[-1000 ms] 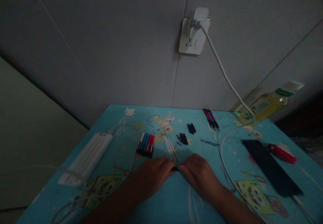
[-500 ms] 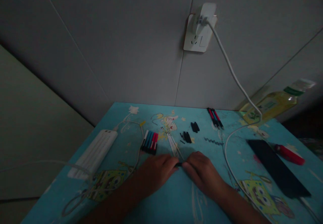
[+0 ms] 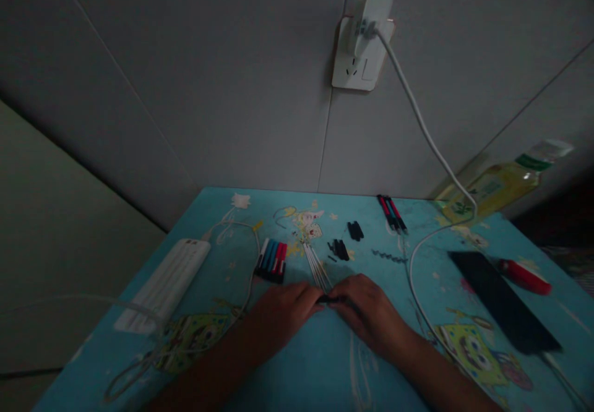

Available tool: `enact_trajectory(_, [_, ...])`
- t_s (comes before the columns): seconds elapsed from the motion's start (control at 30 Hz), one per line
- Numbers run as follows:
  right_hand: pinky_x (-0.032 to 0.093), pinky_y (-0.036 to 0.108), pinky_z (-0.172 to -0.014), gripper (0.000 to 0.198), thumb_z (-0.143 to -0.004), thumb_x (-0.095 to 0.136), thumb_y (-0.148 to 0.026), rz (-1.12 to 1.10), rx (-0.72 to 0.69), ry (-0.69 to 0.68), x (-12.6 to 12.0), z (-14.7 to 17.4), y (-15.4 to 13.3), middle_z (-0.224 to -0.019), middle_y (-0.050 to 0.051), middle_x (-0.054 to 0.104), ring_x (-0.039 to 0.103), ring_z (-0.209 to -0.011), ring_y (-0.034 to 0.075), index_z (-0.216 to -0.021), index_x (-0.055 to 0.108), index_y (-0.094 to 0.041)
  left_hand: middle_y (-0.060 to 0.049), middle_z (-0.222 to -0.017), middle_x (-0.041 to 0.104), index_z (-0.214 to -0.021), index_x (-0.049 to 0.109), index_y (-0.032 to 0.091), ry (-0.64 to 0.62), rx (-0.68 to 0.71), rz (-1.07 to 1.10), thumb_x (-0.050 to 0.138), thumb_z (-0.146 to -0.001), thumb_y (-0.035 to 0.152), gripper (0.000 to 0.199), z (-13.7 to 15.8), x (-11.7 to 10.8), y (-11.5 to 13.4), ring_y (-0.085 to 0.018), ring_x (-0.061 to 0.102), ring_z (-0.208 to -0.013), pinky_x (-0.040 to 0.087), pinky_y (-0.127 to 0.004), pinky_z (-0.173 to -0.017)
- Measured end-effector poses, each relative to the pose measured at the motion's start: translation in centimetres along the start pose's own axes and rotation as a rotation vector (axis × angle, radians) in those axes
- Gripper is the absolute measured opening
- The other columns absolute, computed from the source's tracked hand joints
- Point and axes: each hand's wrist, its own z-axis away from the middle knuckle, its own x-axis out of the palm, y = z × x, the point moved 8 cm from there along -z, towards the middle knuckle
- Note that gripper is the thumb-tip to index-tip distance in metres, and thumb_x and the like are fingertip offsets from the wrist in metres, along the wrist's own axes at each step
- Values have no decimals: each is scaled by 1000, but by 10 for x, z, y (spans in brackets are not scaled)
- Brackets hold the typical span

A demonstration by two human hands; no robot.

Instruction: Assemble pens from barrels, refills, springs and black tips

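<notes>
My left hand (image 3: 288,308) and my right hand (image 3: 370,310) meet low over the middle of the table. Between their pinched fingertips is a small black pen part (image 3: 327,299), each hand gripping one end; its exact shape is mostly covered. Just beyond the fingers lie several thin white pen refills (image 3: 316,265). To the left of them is a row of white, blue and red pen barrels (image 3: 273,260) with black ends. Small black pieces (image 3: 340,250) form one pile behind my right hand, and another black pile (image 3: 355,231) sits farther back.
Several springs (image 3: 388,256) lie right of centre, with assembled pens (image 3: 392,214) behind. A white power strip (image 3: 164,285) is at left. A dark phone (image 3: 503,300), a red-handled object (image 3: 526,277) and a tilted bottle of yellow liquid (image 3: 499,186) occupy the right. A white cable (image 3: 420,118) hangs from the socket.
My right hand's fingers have shifted slightly left and up, and more of the black pen part shows between the hands. The whole view has shifted a little.
</notes>
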Motion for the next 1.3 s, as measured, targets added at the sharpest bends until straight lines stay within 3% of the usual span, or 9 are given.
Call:
enact_trajectory(0.33, [46, 34, -78, 15, -99, 53, -30, 59, 1, -54, -3, -2, -4, -82, 3, 68, 62, -78, 18, -96, 64, -21, -2, -88, 67, -122, 54, 22, -46, 49, -24, 46, -99, 14, 26, 1, -2, 6, -17, 66, -80, 53, -29, -71])
enact_trajectory(0.43, [49, 38, -84, 19, -96, 57, -36, 151, -56, -14, -17, -5, -3, -94, 6, 69, 64, -90, 22, -106, 65, -22, -2, -89, 69, -117, 58, 23, 0, 19, 14, 48, -99, 20, 20, -1, -2, 2, -18, 68, -81, 54, -28, -72])
enact_trajectory(0.53, [48, 44, -92, 29, -95, 58, -33, 302, 24, 171, -47, -5, 19, -112, 11, 67, 61, -105, 26, -122, 61, -22, -4, -93, 70, -117, 58, 22, 64, -15, 58, 49, -100, 26, 20, -2, -7, -6, -18, 69, -84, 54, -29, -76])
enact_trajectory(0.63, [48, 49, -92, 25, -95, 55, -27, 531, 175, 343, -74, 3, 49, -115, 13, 64, 60, -105, 29, -118, 64, -20, -4, -97, 70, -117, 58, 21, 87, -63, 79, 48, -100, 26, 20, -3, -11, -14, -18, 69, -85, 55, -29, -77])
enact_trajectory(0.77, [48, 52, -91, 25, -92, 57, -26, 777, 269, 307, -77, 10, 75, -125, 15, 59, 56, -112, 34, -115, 67, -20, -4, -94, 70, -116, 59, 21, 86, -78, 63, 48, -100, 27, 20, -3, -12, -16, -19, 69, -83, 54, -30, -74])
enact_trajectory(0.93, [48, 52, -90, 24, -92, 56, -22, 872, 255, 270, -72, 12, 81, -127, 14, 59, 55, -114, 34, -111, 70, -21, -3, -93, 69, -119, 58, 22, 86, -63, 82, 47, -100, 26, 22, -2, -12, -14, -18, 69, -82, 54, -31, -74])
enact_trajectory(1.17, [44, 56, -93, 17, -93, 58, -22, 771, 274, 285, -75, 10, 81, -122, 13, 63, 56, -113, 36, -97, 74, -22, -4, -94, 69, -121, 56, 22, 70, -62, 71, 45, -101, 26, 23, -2, -11, -15, -19, 68, -82, 54, -31, -73])
enact_trajectory(1.3, [51, 46, -89, 16, -95, 57, -28, 318, 236, 364, -69, 6, 56, -104, 10, 70, 64, -98, 27, -100, 71, -22, -4, -95, 69, -121, 56, 21, 60, -61, 70, 44, -101, 28, 24, -3, -12, -15, -19, 68, -82, 53, -31, -72])
